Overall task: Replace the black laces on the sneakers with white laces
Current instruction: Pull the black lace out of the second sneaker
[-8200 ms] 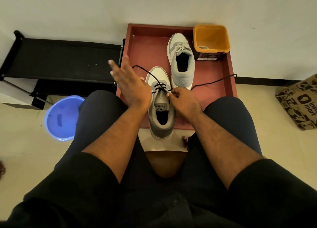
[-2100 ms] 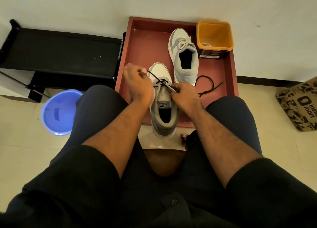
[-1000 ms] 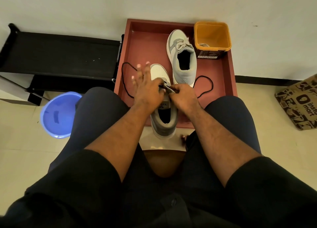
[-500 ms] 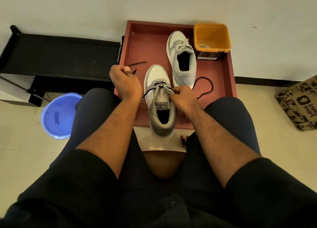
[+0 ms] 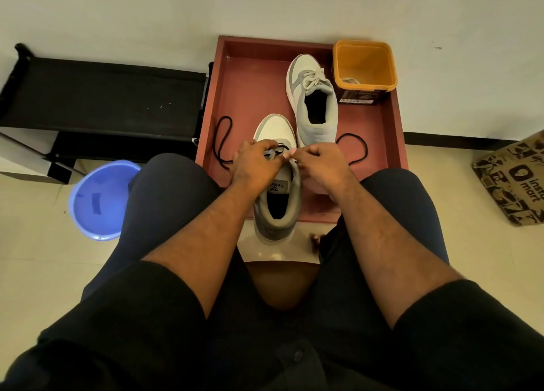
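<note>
sneaker (image 5: 276, 190) btwn both hands (black lace (image 5: 220, 143) pinched)

1. There is one view only, from the camera on my head.
2. It looks forward and steeply down past my arms and lap to the floor (image 5: 35, 267) and the wall (image 5: 176, 16) beyond.
3. It is close and wide-angle: my knees fill the bottom, and the tray (image 5: 250, 96) sits mid-frame, bowed at the edges.

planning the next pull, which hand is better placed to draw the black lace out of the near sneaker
Probably left. The left hand sits on the remaining crossings at the near sneaker, while the right hand steadies its tongue edge. The black lace trails loose on the left.
</note>
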Motion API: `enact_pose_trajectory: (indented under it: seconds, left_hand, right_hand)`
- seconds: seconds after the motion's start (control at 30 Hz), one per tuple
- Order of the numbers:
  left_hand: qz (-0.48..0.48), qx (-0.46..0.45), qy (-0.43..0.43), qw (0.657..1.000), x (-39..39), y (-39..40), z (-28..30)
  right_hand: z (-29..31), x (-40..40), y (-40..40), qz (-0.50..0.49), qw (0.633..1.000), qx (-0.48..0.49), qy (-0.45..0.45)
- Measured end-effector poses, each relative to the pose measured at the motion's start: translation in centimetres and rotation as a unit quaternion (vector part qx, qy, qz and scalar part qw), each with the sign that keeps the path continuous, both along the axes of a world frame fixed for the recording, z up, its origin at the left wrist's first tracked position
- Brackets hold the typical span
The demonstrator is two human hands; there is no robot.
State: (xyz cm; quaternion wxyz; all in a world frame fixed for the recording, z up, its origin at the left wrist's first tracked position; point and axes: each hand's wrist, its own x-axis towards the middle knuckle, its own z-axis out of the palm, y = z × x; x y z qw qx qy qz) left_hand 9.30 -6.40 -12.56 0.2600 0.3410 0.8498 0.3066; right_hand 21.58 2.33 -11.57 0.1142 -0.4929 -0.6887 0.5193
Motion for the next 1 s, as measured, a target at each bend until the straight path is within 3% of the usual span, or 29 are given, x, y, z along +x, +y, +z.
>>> enact_pose_trajectory:
  seconds: [0.07,0.23,0.33,0.73,1.0]
  left_hand:
    - [0.010,0.004,-0.026,1.000,-0.1,0.0,-0.2]
    - [0.025,0.012,-0.099,0.995,-0.9,0.0,-0.1]
    - [0.046,0.019,-0.127,0.991,-0.9,0.0,-0.1]
    - [0.019,0.018,-0.137,0.990,-0.8,0.5,-0.7]
    - [0.007,0.012,-0.190,0.982,-2.9,0.8,-2.7]
  right_hand:
    - [-0.2,-0.1,0.4,-0.024,0.998,0.050,0.009]
    - [-1.0,-1.2,0.5,0.081,0.989,0.121,-0.040]
    - [-1.7,-1.7,0.6,0.076,0.986,0.139,-0.047]
    - [-2.5,-2.7,1.4,0.093,0.979,0.176,-0.038]
    - [-1.8,-3.3,1.1,0.184,0.943,0.274,-0.033]
